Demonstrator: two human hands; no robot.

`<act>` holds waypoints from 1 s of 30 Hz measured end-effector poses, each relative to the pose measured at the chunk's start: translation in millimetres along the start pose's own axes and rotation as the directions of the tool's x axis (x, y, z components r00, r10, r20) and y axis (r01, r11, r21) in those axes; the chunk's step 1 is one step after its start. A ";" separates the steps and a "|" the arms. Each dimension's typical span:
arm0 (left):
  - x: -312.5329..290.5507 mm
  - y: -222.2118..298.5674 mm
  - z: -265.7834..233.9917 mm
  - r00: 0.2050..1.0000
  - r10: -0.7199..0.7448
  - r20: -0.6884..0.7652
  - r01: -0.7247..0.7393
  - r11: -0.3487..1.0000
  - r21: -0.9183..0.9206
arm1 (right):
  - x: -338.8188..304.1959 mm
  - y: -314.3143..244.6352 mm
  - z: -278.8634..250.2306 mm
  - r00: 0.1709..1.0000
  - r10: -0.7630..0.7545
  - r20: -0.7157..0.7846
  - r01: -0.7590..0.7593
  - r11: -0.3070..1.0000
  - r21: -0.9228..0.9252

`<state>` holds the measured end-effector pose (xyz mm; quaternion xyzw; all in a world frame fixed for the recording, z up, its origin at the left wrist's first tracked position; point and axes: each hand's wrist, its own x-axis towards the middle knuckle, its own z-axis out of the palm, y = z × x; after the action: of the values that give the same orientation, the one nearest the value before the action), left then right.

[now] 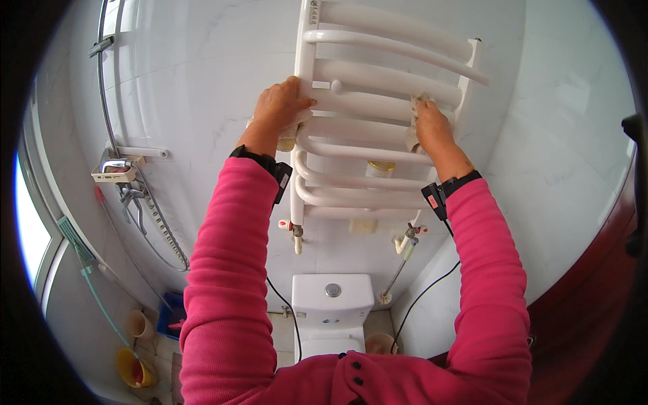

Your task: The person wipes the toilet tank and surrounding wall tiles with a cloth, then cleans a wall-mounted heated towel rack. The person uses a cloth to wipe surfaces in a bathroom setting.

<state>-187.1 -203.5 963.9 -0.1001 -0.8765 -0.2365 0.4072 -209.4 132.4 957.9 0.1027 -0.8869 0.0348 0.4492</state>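
A white towel radiator (378, 73) with curved bars hangs on the tiled wall in front of me. My left hand (275, 109) is at its left upright, the fingers curled against the edge, with a yellowish-beige cloth (289, 135) bunched beneath the palm. On the other side, my right hand (435, 128) grips a greyish-beige cloth (414, 121) against the bars near the right upright. Its fingertips are partly hidden by the cloth. Behind the lower bars a round container with a yellow lid (381, 165) shows in part.
Below the radiator are two valves, a left valve (297, 231) and a right valve (410, 231). A white toilet (332, 297) stands underneath. To the left are a shower mixer (116, 164) with its hose, a blue basin (171, 316) and a yellow bucket (135, 368). Black cables hang beside my arms.
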 end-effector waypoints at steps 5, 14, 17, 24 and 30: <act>6.4 -11.5 5.9 0.996 -0.079 0.049 0.085 0.985 -0.148 | 5.3 -16.8 11.2 0.992 -0.114 -0.061 0.124 0.973 0.193; 8.3 -14.6 9.4 0.999 -0.048 0.016 0.049 0.995 -0.090 | 21.6 -126.8 27.3 0.954 -0.295 -0.046 0.298 0.936 0.188; 8.4 -10.7 6.0 0.997 -0.061 0.041 0.063 0.997 -0.034 | 20.4 -126.9 26.7 0.943 -0.328 -0.053 0.332 0.931 0.152; 5.4 -2.7 1.3 0.995 -0.074 0.059 0.076 0.997 -0.033 | 6.2 -23.8 6.1 0.959 -0.246 -0.143 0.257 0.964 0.065; 7.6 -7.1 3.9 0.996 -0.067 0.060 0.068 0.998 -0.018 | 12.0 -36.3 13.8 0.992 0.115 0.058 -0.128 0.921 0.367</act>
<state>-197.2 -207.8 965.1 -0.0814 -0.8886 -0.2558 0.3719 -219.5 93.0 958.3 0.1307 -0.8770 0.2271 0.4028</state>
